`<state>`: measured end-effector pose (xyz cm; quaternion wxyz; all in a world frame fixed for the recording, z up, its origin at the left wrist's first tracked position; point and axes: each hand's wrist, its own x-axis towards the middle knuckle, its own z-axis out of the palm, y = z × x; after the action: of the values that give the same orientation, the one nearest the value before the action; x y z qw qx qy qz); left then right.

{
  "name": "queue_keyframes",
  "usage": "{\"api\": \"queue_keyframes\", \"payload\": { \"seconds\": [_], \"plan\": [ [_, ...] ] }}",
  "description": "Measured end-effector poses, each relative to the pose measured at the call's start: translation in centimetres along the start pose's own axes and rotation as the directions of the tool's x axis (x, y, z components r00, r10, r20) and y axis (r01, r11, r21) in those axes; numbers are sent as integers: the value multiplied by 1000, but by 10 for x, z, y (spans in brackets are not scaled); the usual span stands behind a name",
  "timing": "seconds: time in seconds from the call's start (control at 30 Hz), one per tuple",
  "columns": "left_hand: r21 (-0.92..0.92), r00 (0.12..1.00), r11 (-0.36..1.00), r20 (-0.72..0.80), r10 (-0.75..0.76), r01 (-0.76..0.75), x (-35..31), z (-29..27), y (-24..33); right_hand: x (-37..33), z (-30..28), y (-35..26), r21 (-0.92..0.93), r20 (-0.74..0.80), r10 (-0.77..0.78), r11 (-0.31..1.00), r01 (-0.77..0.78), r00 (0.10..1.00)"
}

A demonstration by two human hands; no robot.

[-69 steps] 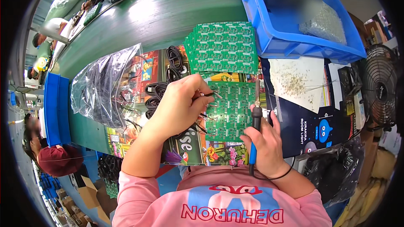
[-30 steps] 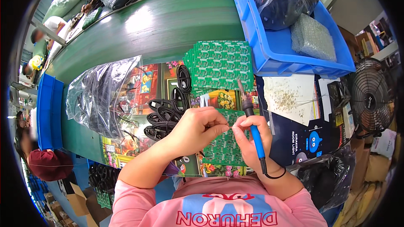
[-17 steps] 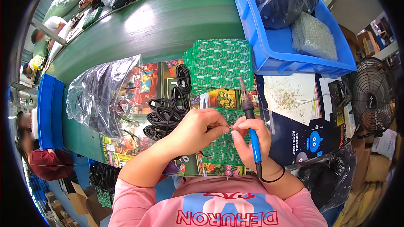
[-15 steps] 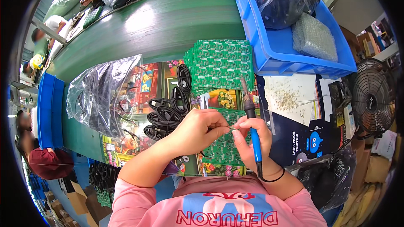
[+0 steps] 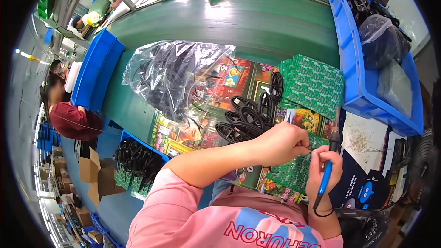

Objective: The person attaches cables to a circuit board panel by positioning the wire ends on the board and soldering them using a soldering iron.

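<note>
My left hand (image 5: 285, 144) is closed in a pinch on a thin wire, its tip mostly hidden by the fingers. My right hand (image 5: 324, 171) holds a soldering iron (image 5: 325, 181) with a blue handle, its dark tip end pointing away from me. The right fingertips meet the left ones at the wire. Both hands are above a green circuit board panel (image 5: 289, 174). Just beyond lies a stack of green circuit board panels (image 5: 314, 85). Coiled black cables (image 5: 245, 121) rest beside my left hand.
A clear plastic bag (image 5: 167, 76) of black cables lies at the left. Blue bins stand at left (image 5: 94, 76) and right (image 5: 356, 78); the right one holds bagged goods. White paper with scraps (image 5: 363, 140) lies right of the boards. A person in a dark red top (image 5: 76, 121) is at far left.
The whole view has swung left, so the bench and my hands appear farther right. The fingertips stay together, and the soldering iron remains in my right hand.
</note>
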<state>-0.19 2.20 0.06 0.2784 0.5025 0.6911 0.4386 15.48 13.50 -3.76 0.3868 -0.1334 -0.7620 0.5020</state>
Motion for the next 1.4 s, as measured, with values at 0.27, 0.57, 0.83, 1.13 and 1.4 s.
{"api": "queue_keyframes", "payload": {
  "seconds": [0.27, 0.57, 0.83, 1.13, 1.4],
  "plan": [
    [16, 998, 999, 51, 36, -36, 1, -3, -1, 9, 3, -15, -46, 103, -98, 994, 104, 990],
    [-108, 975, 976, 133, -175, 190, 5, -16, 13, 12, -2, -12, -9, 62, -40, 999, 40, 997],
    [-39, 989, 994, 119, -92, 97, 3, -13, 16, 13, 0, -10, 23, 64, -9, 1000, 7, 998],
    [-128, 981, 976, 102, -163, 175, 4, -16, 9, 9, -3, -6, -2, 45, -5, 1000, 5, 999],
    [291, 999, 956, -10, 45, -41, 8, -16, -1, 4, -38, -15, -243, 169, -257, 925, 293, 951]
  ]
}}
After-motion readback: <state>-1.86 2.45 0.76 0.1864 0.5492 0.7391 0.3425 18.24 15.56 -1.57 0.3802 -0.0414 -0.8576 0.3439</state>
